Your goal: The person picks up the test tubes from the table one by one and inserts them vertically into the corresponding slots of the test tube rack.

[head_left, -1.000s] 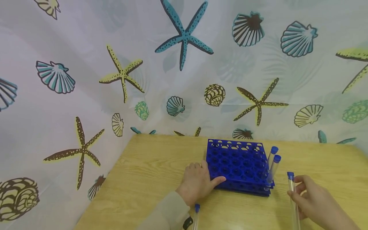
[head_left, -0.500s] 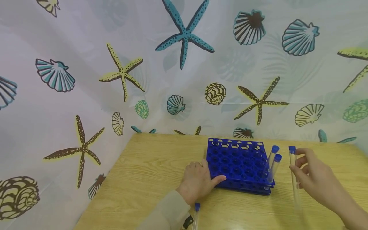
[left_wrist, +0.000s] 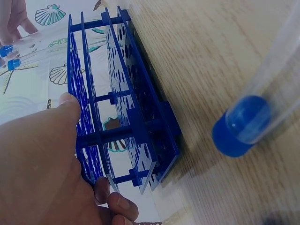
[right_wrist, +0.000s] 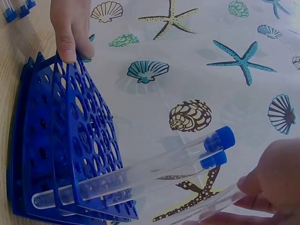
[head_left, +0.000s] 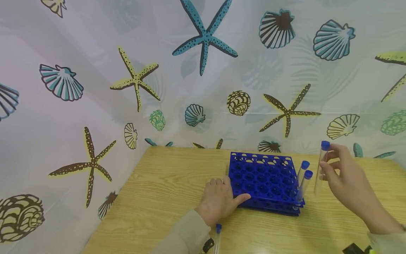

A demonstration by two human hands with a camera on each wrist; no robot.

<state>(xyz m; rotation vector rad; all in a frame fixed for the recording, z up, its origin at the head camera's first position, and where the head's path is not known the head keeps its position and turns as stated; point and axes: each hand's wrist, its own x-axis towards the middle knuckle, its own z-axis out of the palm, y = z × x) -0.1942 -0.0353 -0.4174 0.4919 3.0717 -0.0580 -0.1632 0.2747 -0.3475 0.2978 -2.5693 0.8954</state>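
A blue test tube rack (head_left: 269, 200) stands on the wooden table. My left hand (head_left: 219, 201) grips its left end, thumb over the top front edge; in the left wrist view the fingers curl round the end. Two clear test tubes with blue caps, a rear one (head_left: 300, 173) and a front one (head_left: 304, 185), stand in the rack's right end, leaning slightly. To their right, my right hand (head_left: 345, 180) pinches another capped test tube (head_left: 322, 156) below its cap, raised and nearly upright. In the right wrist view, this tube (right_wrist: 208, 206) is partly cut off.
One more capped test tube (head_left: 217, 241) lies near the left forearm, its cap (left_wrist: 241, 126) close in the left wrist view. Several blue caps (right_wrist: 10, 15) show at the right wrist view's upper left. A shell-and-starfish patterned curtain (head_left: 215, 130) hangs behind the table (head_left: 171, 176).
My right hand has lifted its test tube up and away from me, from near the table's front to beside the rack's tubes. The left hand has stayed on the rack.
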